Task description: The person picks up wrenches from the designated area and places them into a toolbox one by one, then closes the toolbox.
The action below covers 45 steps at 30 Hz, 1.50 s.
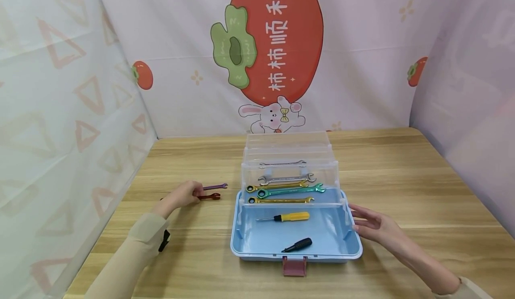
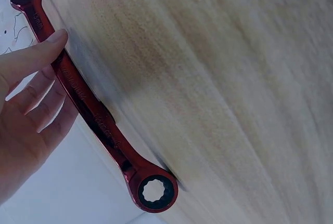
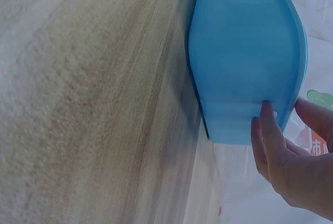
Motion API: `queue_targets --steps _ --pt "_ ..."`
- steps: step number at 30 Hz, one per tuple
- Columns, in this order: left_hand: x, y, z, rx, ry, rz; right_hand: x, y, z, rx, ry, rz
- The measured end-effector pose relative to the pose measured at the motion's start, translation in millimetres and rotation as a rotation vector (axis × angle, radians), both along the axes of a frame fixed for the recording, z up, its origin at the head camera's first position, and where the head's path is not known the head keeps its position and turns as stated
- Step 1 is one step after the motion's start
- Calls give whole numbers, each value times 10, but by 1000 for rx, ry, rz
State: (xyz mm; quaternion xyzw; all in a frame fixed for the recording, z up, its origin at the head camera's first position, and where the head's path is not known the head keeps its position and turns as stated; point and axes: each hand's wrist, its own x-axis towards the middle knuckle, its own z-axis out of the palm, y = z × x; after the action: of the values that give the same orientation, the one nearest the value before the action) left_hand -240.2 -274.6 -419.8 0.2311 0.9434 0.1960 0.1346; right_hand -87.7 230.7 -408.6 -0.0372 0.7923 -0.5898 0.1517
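1. In the head view, our left hand is over the table, left of the box, with the red wrench at its fingers; the hand covers much of the shaft, leaving the forked end clear.
2. The left wrist view shows us what the head view hides: the thumb and fingers pinch the red wrench near the forked end, and the toothed ring end and raised lettering are visible. We cannot tell whether the wrench touches the table.
3. Only the head view gives us the purple wrench, lying just behind the red one.
4. Our right hand is at the right end of the box. The right wrist view shows its fingertips resting on the outer wall, fingers mostly straight, thumb at the rim, clasping nothing small; that view leaves the box's contents out.
5. From the head view we see the clear trays with two silver wrenches, two gold wrenches and a green wrench.
6. Below them, inside the box, lie a yellow screwdriver and a black screwdriver; a dull red latch hangs in front.
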Motion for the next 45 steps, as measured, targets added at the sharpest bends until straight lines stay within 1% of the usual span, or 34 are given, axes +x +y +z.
queue_targets --steps 5,9,13,18,22,24,29,35,36,45 --pt "8 14 9 -11 37 5 4 -1 -10 -20 6 7" --pt "11 25 19 14 86 -4 10 -6 -19 -45 18 18" --pt "9 36 50 36 114 11 16 -3 -18 -39 20 18" --pt "15 66 137 67 119 23 13 -1 -11 -22 15 10" --pt "2 84 203 88 140 4 10 -3 -3 -9 9 9" --pt "-13 91 225 90 161 -7 8 -6 -5 -12 9 11" --pt "-37 134 312 112 190 -17 6 -10 -13 -18 13 10" --pt "-53 215 432 159 189 -16 2 -8 -7 7 6 -2" --pt "-58 228 447 164 187 -8 3 -8 -8 7 6 -4" --pt "-82 334 571 178 198 12 7 -14 -23 -31 15 -1"
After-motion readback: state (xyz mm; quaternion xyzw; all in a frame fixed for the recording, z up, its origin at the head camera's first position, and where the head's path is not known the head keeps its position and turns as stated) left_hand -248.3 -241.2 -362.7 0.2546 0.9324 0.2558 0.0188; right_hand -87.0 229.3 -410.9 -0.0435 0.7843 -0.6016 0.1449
